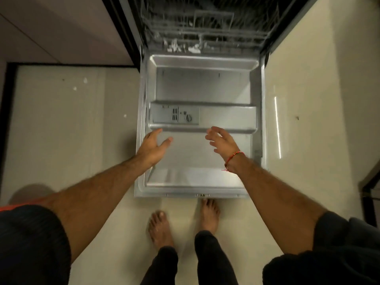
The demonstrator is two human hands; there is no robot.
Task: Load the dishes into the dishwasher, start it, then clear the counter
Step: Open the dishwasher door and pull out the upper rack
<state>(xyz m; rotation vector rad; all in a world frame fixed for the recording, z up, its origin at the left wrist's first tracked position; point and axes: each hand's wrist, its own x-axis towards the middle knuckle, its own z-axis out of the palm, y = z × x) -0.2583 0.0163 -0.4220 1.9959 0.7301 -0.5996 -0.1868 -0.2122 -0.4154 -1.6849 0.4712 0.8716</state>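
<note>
Near edge, feet: two bare feet [183, 221] stand on the pale floor [61, 130], just short of the door's near rim.
Left hand: left hand [153, 146], fingers spread and empty, hovers over the near left part of the door; contact cannot be told.
Centre, door: dishwasher door [202, 85] lies fully open and flat, its detergent dispenser [174, 116] towards the left, lid apparently closed.
Right hand: right hand [221, 141], fingers loosely splayed, holds nothing; a red thread bracelet [233, 158] circles the wrist.
Far, interior: lower rack [205, 36] sits pushed in; a few pale items [183, 47] show at its front, blurred.
Progress: early or mid-loading, judging by the open door; starting and counter clearing remain. The counter is out of view.
</note>
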